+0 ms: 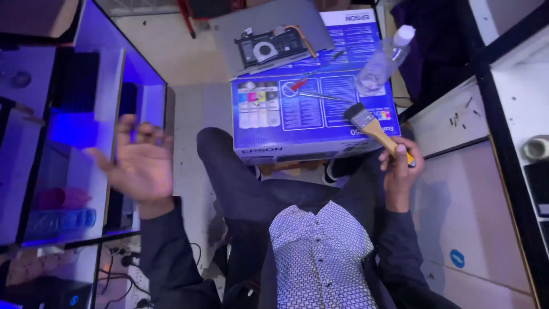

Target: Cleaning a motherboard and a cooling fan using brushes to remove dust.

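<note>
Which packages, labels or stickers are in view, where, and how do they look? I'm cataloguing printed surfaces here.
Printer carton: flat on the floor before the knees; rectangular, blue, with white text panels and a row of coloured ink blocks.
Clear plastic bottle: lying on the carton's right end; white cap, no label visible.
Round sticker: on the floor tile at right; small, blue.

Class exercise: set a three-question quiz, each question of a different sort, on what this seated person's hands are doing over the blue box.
1. True or false: the right hand holds a paintbrush.
2. What does the left hand hold? A) screwdriver B) nothing C) bottle
3. Name the clear item lying on the blue box near its right edge.

Key: 1 true. 2 B, open and empty. 3 a plastic bottle.
</note>
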